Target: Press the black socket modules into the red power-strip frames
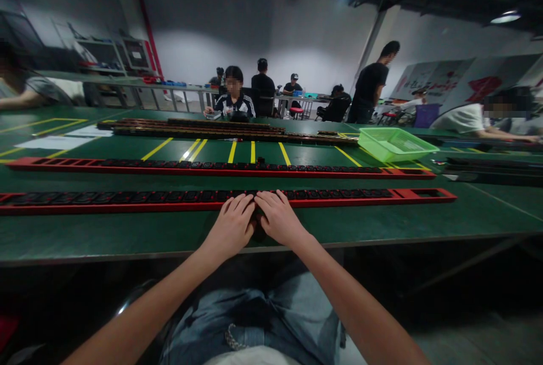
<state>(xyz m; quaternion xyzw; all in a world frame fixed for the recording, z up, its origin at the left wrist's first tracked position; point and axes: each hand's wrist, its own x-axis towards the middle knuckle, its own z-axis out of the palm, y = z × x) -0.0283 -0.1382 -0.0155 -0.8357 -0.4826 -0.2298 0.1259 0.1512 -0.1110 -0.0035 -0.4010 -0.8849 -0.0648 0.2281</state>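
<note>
A long red frame (348, 202) lies across the table in front of me, filled with a row of black square pieces (161, 196). At its middle, my left hand (232, 219) bends its fingers over the near edge, fingers close together. My right hand (278, 215) is right beside it, almost touching, its fingers curled onto the same spot. Something dark shows between the two hands; the fingers cover most of it. Behind runs a second red frame (237, 172) with similar black pieces, and a small black part (260, 160) stands up at its far edge.
A light green plastic basket (392, 144) stands at the back right. Long dark strips (203, 129) lie stacked farther back. Paper sheets (63, 141) are at the left, and yellow tape lines mark the green table (127, 240). Several people sit or stand around.
</note>
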